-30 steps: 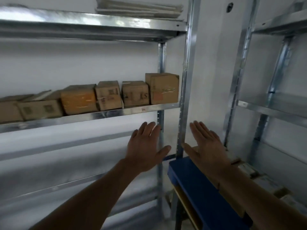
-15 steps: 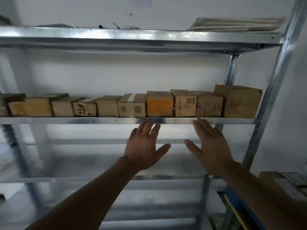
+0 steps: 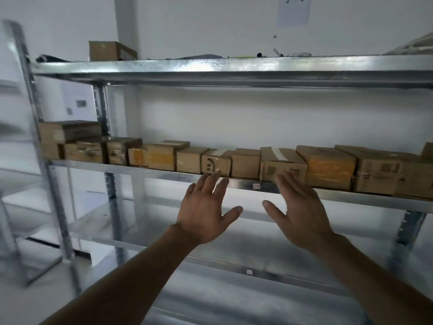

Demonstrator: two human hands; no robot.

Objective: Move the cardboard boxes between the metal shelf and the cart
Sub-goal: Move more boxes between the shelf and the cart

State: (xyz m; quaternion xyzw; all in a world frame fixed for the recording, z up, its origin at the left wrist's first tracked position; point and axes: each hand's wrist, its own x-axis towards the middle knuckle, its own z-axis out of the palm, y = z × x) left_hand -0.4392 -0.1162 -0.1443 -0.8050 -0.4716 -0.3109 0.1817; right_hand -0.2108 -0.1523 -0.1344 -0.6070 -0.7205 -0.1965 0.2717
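Several cardboard boxes stand in a row (image 3: pixel 246 163) on the middle board of the metal shelf (image 3: pixel 164 175). My left hand (image 3: pixel 206 209) is raised with fingers straight and spread, its tips just below a box with a black mark (image 3: pixel 215 164). My right hand (image 3: pixel 300 207) is also flat and spread, its fingertips in front of a taped box (image 3: pixel 281 164). Neither hand holds anything. The cart is out of view.
One more cardboard box (image 3: pixel 110 50) sits on the top board (image 3: pixel 234 66) at the left, with small items further right. Stacked boxes (image 3: pixel 68 132) fill the row's left end. The lower boards (image 3: pixel 234 266) carry nothing visible. A second metal frame (image 3: pixel 14 207) stands left.
The view has swung left along the shelf, so the blue cart and the right shelf post dropped out of sight. Both hands stay flat and raised, now in front of boxes further left.
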